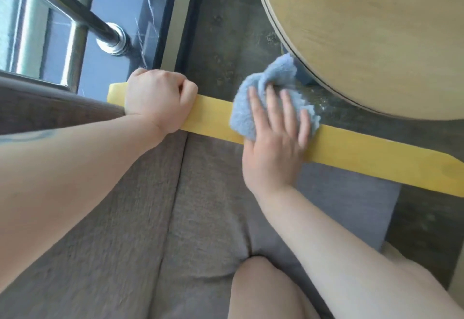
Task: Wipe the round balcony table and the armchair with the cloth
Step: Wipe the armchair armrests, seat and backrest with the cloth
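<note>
Currently my right hand (pixel 273 143) lies flat, fingers straight, pressing the blue cloth (pixel 263 98) onto the yellow wooden armrest (pixel 364 158) of the armchair (pixel 200 205). My left hand (pixel 160 100) is curled around the same armrest near its far end, gripping it. The round bench (pixel 376 30) sits just beyond the cloth, upper right.

A shiny metal railing post (pixel 75 15) runs diagonally across the upper left of the frame, ending in a round flange (pixel 114 40) on a dark ledge. Glass panes (pixel 30 30) sit behind it. A mottled grey floor (pixel 226 42) fills the upper middle. A bare knee (pixel 263 291) shows at the bottom.
</note>
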{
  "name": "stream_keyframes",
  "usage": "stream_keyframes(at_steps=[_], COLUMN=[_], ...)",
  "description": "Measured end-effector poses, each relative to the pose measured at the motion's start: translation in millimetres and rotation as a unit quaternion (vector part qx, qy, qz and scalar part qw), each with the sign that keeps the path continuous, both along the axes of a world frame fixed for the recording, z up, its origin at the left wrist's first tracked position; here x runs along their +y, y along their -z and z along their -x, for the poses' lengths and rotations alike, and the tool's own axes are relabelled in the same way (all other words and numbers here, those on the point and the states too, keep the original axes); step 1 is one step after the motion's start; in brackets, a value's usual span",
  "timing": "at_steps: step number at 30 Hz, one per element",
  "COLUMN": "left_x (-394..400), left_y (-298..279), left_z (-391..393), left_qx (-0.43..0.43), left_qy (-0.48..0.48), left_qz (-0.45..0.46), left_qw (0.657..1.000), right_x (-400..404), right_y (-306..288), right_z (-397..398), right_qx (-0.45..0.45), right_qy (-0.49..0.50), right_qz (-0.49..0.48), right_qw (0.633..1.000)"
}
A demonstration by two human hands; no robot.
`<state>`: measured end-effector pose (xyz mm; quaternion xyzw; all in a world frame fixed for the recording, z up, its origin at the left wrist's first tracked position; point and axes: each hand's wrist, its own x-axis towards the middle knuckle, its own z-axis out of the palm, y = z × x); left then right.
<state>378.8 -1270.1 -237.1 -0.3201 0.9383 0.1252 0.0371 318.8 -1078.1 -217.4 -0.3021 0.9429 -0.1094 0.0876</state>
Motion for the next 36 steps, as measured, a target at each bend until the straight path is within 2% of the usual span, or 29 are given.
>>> stream_keyframes(at_steps=[2, 4, 6, 8, 9, 12, 14, 15, 17, 19, 20, 22, 24, 25, 26, 28, 30, 31, 34, 36], left_x=[0, 1, 1, -2, -2, -1, -3, -3, -2, -1, -1, 2, 13, 25, 41, 73, 93, 97, 97, 99], left_y=[0, 1, 1, 2, 2, 0, 0, -1, -2, -3, -4, -4, -2, -1, 0, 3, 4, 4, 6, 5], left_z=[1, -1, -2, -1, -1, 1, 1, 0, 0, 2, 3, 4, 6, 9, 14, 28, 42, 46, 48, 47], left_qx=[0.008, 0.016, 0.022, 0.017, 0.013, 0.008, 0.002, -0.001, -0.007, -0.009, -0.010, -0.017, -0.028, -0.029, -0.028, -0.013, -0.004, -0.001, -0.001, -0.004], left_qy=[0.000, 0.006, 0.012, 0.013, 0.010, 0.011, 0.009, 0.006, 0.005, -0.001, -0.002, -0.006, -0.047, -0.088, -0.133, -0.214, -0.286, -0.310, -0.331, -0.331], left_qz=[0.007, 0.010, 0.018, 0.015, 0.012, 0.021, 0.012, 0.008, 0.012, 0.015, 0.014, 0.021, 0.034, 0.036, 0.032, 0.016, 0.000, -0.002, 0.014, 0.014], left_qw=[1.000, 1.000, 1.000, 1.000, 1.000, 1.000, 1.000, 1.000, 1.000, 1.000, 1.000, 1.000, 0.998, 0.995, 0.990, 0.977, 0.958, 0.951, 0.944, 0.943], right_x=[13, 53, 69, 38, 16, 4, 39, 59, 78, 59, 45, 37, 65, 87, 108, 129, 111, 98, 100, 129], right_y=[8, 10, 6, 0, -2, 2, 6, 7, 5, 4, 2, 3, 6, 5, 3, -2, -4, -4, 3, 2], right_z=[-9, -1, 5, -1, -9, -31, -18, -8, 11, 15, 12, 2, 5, 15, 27, 46, 47, 41, 23, 33], right_qx=[0.006, 0.034, 0.046, 0.016, -0.007, -0.030, -0.019, -0.005, 0.013, 0.021, 0.017, 0.005, -0.004, -0.001, 0.004, 0.017, 0.016, 0.012, -0.003, -0.005], right_qy=[-0.118, -0.155, -0.098, 0.002, 0.011, -0.170, -0.208, -0.187, -0.082, 0.033, 0.052, -0.037, -0.143, -0.154, -0.140, -0.049, 0.030, 0.030, -0.107, -0.137], right_qz=[0.005, -0.022, -0.035, -0.031, -0.027, -0.016, -0.025, -0.036, -0.040, -0.039, -0.034, -0.019, -0.030, -0.041, -0.057, -0.066, -0.055, -0.049, -0.030, -0.053], right_qw=[0.993, 0.987, 0.993, 0.999, 1.000, 0.985, 0.978, 0.982, 0.996, 0.998, 0.998, 0.999, 0.989, 0.987, 0.988, 0.996, 0.998, 0.998, 0.994, 0.989])
